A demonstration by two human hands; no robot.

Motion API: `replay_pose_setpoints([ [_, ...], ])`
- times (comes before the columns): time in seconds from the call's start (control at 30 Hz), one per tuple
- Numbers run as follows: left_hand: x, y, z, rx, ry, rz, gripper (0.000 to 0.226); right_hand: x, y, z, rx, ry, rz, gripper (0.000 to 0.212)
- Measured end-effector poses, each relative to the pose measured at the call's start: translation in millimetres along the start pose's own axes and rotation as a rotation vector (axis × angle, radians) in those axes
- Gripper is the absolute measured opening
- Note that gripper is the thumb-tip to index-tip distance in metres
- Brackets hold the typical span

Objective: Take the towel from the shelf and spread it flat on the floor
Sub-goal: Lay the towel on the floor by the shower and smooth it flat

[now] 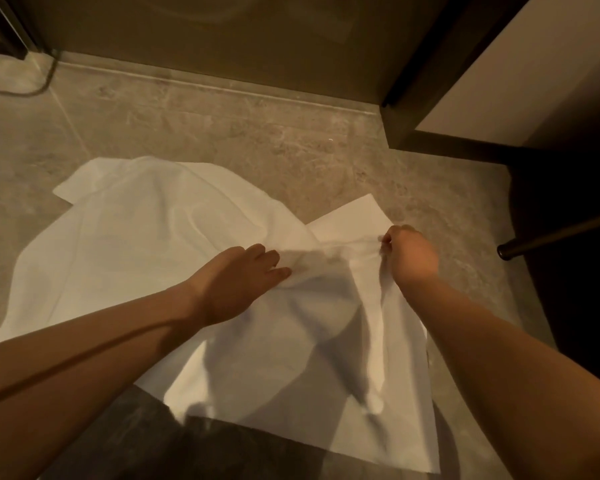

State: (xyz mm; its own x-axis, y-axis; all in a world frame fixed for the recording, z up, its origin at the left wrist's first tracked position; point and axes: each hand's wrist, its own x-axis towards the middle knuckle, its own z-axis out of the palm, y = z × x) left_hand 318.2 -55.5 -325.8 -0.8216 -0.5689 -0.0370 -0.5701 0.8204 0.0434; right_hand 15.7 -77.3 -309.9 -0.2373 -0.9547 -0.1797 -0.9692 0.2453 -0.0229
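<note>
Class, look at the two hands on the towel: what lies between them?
In the head view, only bunched white towel spans between the left hand and the right hand.

No text, label, brand, number or sign can be read anywhere in the head view. The white towel (174, 258) shows plain cloth with no tag or printing in sight, the stone-patterned floor (257, 133) carries only its mottled veining and grout lines, and the dark furniture frame (430, 81) at the upper right bears no marking that can be made out.
</note>
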Motion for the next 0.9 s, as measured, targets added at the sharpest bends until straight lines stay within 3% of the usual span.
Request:
replay_pose_setpoints([
  [0.13, -12.4, 0.5, 11.7, -0.008, -0.198, -0.045, 0.053, -3.5, 15.4, -2.2, 0.075, 0.006, 0.089, 0.019],
  [0.23, -16.5, 0.8, 15.1, -0.058, -0.186, -0.074, 0.048, -8.4, 13.2, 1.8, 0.039, -0.051, 0.062, 0.021],
  [0.37, -18.0, -6.8, 11.8, -0.238, 0.016, -0.196, 0.055, -20.4, -9.7, 4.8, 0.109, 0.012, -0.222, 0.031],
  [0.47, -22.2, -17.9, 11.7, -0.266, -0.184, -0.294, 0.07, -27.6, -31.8, 12.9, 0.106, -0.131, -0.37, 0.037],
  [0.53, -29.1, -20.2, 15.9, -0.274, -0.335, -0.321, 0.083, -28.4, -40.9, 22.0, 0.058, -0.243, -0.355, 0.041],
  [0.6, -32.4, -19.3, 20.0, -0.239, -0.385, -0.325, 0.089, -26.3, -45.7, 29.9, 0.012, -0.318, -0.295, 0.048],
  [0.73, -28.9, -18.9, 23.8, -0.156, -0.426, -0.375, 0.075, -21.9, -48.3, 42.1, -0.01, -0.457, -0.193, 0.062],
  [0.9, -29.7, -17.3, 27.5, -0.117, -0.431, -0.427, 0.08, -12.7, -46.6, 50.4, 0.015, -0.473, -0.112, 0.076],
])
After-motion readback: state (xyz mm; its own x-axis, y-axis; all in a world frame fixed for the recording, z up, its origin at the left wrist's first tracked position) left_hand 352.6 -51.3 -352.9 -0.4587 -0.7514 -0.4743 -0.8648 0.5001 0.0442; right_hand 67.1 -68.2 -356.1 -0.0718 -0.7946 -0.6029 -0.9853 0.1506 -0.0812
